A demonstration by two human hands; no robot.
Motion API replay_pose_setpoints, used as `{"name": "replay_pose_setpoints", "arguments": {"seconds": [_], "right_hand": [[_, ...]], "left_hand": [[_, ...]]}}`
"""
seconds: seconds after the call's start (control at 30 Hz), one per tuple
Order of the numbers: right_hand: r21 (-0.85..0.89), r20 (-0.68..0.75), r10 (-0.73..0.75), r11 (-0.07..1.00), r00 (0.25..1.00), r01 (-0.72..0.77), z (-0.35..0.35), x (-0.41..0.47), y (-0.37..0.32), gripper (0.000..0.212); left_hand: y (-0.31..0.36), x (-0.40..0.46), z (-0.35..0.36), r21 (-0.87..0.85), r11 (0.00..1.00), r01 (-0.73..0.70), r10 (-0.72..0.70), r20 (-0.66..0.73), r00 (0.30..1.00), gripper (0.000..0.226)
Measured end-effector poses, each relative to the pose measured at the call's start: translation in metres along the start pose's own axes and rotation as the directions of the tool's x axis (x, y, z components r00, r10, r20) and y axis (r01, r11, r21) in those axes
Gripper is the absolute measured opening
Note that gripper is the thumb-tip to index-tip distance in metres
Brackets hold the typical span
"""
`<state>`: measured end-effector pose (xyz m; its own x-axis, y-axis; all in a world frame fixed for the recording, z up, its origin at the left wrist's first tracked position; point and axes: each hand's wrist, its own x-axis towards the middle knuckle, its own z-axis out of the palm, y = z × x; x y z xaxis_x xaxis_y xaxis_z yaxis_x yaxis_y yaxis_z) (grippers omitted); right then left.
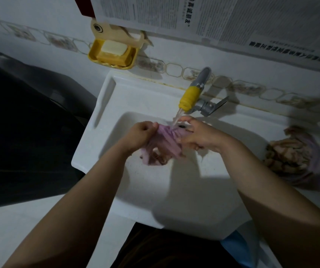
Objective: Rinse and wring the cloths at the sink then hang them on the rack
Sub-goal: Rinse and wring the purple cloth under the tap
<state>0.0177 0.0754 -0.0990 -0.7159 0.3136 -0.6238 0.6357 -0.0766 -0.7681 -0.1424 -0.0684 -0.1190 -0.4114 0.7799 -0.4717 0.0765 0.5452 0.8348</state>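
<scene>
Both forearms reaching in, purple cloth [165,144] bunched between them under the running tap [190,95].

Left hand [142,135] grips the 9 o'clock end, right hand [196,135] pinches the 3 o'clock end, over the sink [174,186]. Soaked, it'll be floppy, heavyish and slippery, so I'd grab fat bunched handfuls at both ends to wring. Second cloth [292,157] waits on the desk at 3 o'clock.

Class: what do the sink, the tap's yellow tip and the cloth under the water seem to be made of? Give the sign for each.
Sink: probably glazed ceramic or moulded stone; white, smooth, faintly speckled.
Yellow tip: likely soft plastic or rubber; matte, ribbed sleeve.
Cloth: woven fabric, lilac; it gathers into wet folds between the left hand and right hand.
</scene>
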Motion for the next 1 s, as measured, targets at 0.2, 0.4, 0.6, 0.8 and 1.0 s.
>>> {"name": "replay_pose_setpoints", "arguments": {"seconds": [0.2,0.4,0.6,0.8,1.0], "right_hand": [[0.051,-0.29,-0.015,0.998,0.957,0.031,0.011,0.008,-0.007,0.01],[-0.3,-0.39,-0.19,0.951,0.901,0.071,0.064,0.012,-0.023,0.047],[-0.279,-0.499,-0.1,0.959,0.861,-0.051,0.07,0.017,-0.033,0.051],[-0.23,-0.509,-0.017,0.966,0.861,-0.117,0.051,0.022,-0.022,0.049],[0.235,-0.254,0.04,0.972,0.966,0.021,0.031,0.015,-0.024,0.007]], "left_hand": [[0.001,0.002,0.008,-0.232,0.973,-0.008,-0.03,-0.157,0.987,0.04],[0.026,0.007,0.032,-0.469,0.874,0.13,-0.274,-0.253,0.928,0.042],[0.038,0.01,0.043,-0.572,0.784,0.242,-0.409,-0.182,0.894,0.036],[0.026,-0.009,0.044,-0.571,0.763,0.303,-0.344,0.039,0.938,0.031],[0.011,-0.016,0.014,-0.282,0.914,0.291,-0.237,0.209,0.949,0.039]]}}
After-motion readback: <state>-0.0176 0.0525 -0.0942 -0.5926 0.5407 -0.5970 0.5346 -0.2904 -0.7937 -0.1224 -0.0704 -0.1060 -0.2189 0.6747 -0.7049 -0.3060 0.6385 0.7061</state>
